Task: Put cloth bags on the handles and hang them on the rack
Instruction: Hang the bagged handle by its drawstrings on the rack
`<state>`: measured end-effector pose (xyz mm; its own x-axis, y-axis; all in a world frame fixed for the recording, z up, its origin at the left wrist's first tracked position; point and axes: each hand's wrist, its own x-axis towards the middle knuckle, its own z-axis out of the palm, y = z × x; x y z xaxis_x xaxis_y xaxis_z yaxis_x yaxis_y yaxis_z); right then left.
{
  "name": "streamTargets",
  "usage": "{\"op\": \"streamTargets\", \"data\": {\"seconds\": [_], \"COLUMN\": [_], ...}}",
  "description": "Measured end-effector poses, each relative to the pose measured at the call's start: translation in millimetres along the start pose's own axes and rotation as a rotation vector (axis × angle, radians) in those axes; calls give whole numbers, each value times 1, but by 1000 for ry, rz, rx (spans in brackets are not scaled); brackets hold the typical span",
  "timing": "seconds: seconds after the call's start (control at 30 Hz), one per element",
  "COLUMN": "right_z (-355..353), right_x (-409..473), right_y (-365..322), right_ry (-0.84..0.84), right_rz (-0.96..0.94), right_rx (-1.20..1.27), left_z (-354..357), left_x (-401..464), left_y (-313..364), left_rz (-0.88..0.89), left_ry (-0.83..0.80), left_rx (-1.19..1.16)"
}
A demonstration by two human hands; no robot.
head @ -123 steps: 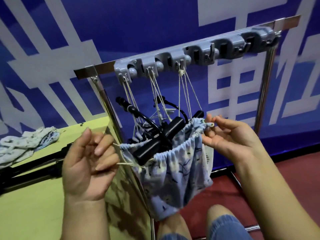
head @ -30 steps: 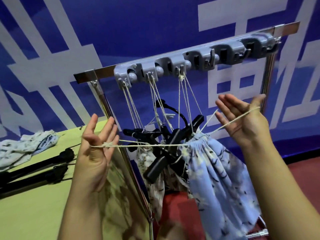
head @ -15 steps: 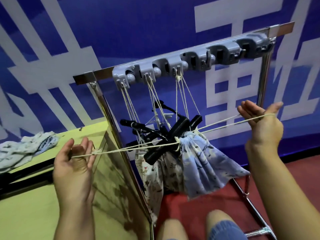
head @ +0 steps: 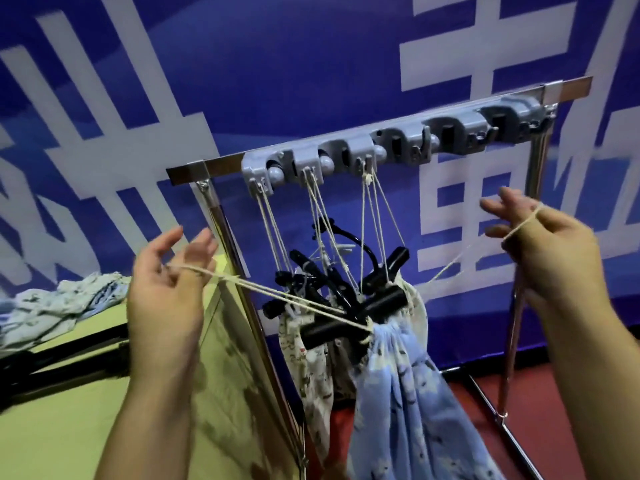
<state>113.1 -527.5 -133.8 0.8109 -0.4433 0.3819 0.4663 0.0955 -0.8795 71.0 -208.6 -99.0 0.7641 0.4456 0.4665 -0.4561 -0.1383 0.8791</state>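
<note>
A blue patterned cloth bag [head: 408, 393] hangs with its mouth gathered tight round a black handle [head: 346, 323] below the grey hook rail [head: 381, 147] of the metal rack [head: 194, 171]. Its cream drawstring [head: 294, 303] runs out taut to both sides. My left hand [head: 166, 292] holds the left cord hooked over its fingers, up by the rack's left post. My right hand [head: 554, 251] holds the right cord looped round a finger, near the right post. Other covered handles hang by cords from three hooks, one in a white patterned bag [head: 311, 368].
A yellow-green table [head: 69, 427] stands at the left with a pile of cloth bags [head: 62, 306] and bare black handles [head: 52, 362] on it. The rail's right hooks [head: 485, 126] carry nothing. A blue banner fills the back; red floor lies under the rack.
Both hands have pulled the drawstring ends apart and then lifted them. The blue bag's mouth has drawn shut round the handle, and the bag now hangs straight down.
</note>
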Motion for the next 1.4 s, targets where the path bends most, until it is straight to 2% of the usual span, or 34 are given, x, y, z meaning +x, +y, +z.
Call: {"op": "streamTargets", "data": {"seconds": [0.07, 0.2, 0.27, 0.33, 0.43, 0.5, 0.63, 0.73, 0.9, 1.03, 1.17, 1.27, 1.4], "right_z": [13, 42, 54, 61, 66, 64, 55, 53, 42, 27, 12, 18, 41], "right_x": [-3, -19, -18, -8, 2, 7, 18, 26, 47, 66, 89, 107, 129], "right_y": [-29, -80, -96, -107, -120, -120, -119, -119, -114, -104, -95, -88, -79], "right_ry": [-168, -656, -834, -884, -912, -908, -830, -817, -673, -722, -812, -714, -457], "right_rz": [-78, -110, -65, 61, 234, 310, 456, 538, 682, 528, 377, 241, -104], "right_rx": [-75, -238, -226, -122, -29, -15, -16, 10, 184, -147, -503, -562, -607], "left_z": [20, 63, 86, 108, 129, 136, 145, 151, 163, 168, 177, 193, 218], "left_x": [-4, -8, -3, 4, 12, 17, 25, 30, 41, 52, 59, 60, 63], "left_y": [27, 66, 75, 80, 84, 85, 78, 68, 57, 48, 41, 38, 40], "left_rz": [112, 309, 443, 614, 665, 582, 107, -11, -178, -306, -373, -392, -537], "left_ry": [-217, -609, -759, -839, -860, -904, -1108, -1226, -1265, -1337, -1302, -1247, -1052], "left_rx": [51, 81, 257, 497, 682, 661, 467, 438, 363, 290, 354, 400, 111]}}
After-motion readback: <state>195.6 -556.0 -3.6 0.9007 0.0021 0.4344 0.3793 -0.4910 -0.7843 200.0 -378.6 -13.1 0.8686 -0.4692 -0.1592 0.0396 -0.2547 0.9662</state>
